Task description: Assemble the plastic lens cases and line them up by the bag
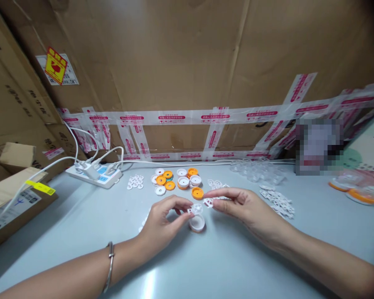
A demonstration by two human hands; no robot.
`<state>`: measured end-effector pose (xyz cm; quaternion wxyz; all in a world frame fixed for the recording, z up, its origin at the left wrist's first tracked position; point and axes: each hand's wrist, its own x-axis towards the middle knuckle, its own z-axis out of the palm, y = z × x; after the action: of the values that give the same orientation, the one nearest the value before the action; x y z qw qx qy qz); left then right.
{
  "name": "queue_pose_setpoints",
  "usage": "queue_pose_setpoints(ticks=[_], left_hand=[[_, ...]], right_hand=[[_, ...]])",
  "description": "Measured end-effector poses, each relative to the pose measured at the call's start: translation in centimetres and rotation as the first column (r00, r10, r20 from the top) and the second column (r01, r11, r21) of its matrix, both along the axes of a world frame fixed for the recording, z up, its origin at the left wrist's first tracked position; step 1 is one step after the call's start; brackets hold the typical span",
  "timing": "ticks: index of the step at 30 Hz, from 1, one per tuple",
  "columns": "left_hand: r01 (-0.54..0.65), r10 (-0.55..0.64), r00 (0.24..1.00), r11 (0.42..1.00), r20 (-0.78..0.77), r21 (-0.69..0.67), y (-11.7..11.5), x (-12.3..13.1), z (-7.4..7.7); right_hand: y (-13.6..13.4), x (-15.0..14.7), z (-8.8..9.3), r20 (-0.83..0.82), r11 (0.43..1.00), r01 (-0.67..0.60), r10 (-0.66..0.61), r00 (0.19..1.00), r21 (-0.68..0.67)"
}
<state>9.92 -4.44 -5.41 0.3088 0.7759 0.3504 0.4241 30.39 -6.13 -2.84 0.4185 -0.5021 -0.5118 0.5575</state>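
My left hand point(162, 222) pinches a small clear plastic disc point(195, 209) between thumb and fingertips, just above a white round cap point(197, 224) that lies on the grey table. My right hand point(237, 203) pinches another small white plastic piece point(208, 202) at its fingertips, a little right of the disc. An orange cap point(197, 193) lies just behind both hands. A metal bangle point(110, 265) sits on my left wrist.
Behind the hands lie several orange and white caps point(177, 179), a cluster of small white discs point(135, 182) and a heap of white pieces point(279, 201). A white power strip point(95, 174) with cables is at back left. Cardboard boxes point(15, 199) stand left; a taped cardboard wall point(187, 74) closes the back.
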Motion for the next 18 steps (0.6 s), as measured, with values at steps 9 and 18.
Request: queue_pose_setpoints(ticks=[9, 18], left_hand=[[0.029, -0.029, 1.000, 0.999, 0.007, 0.017, -0.3, 0.0, 0.1], [0.015, -0.012, 0.999, 0.997, 0.042, -0.073, -0.7, 0.3, 0.4]], right_hand=[[-0.9, -1.4, -0.4, 0.085, 0.985, 0.100, -0.113, 0.990, 0.144], [-1.0, -1.9, -1.5, 0.137, 0.920, 0.137, -0.199, 0.970, 0.367]])
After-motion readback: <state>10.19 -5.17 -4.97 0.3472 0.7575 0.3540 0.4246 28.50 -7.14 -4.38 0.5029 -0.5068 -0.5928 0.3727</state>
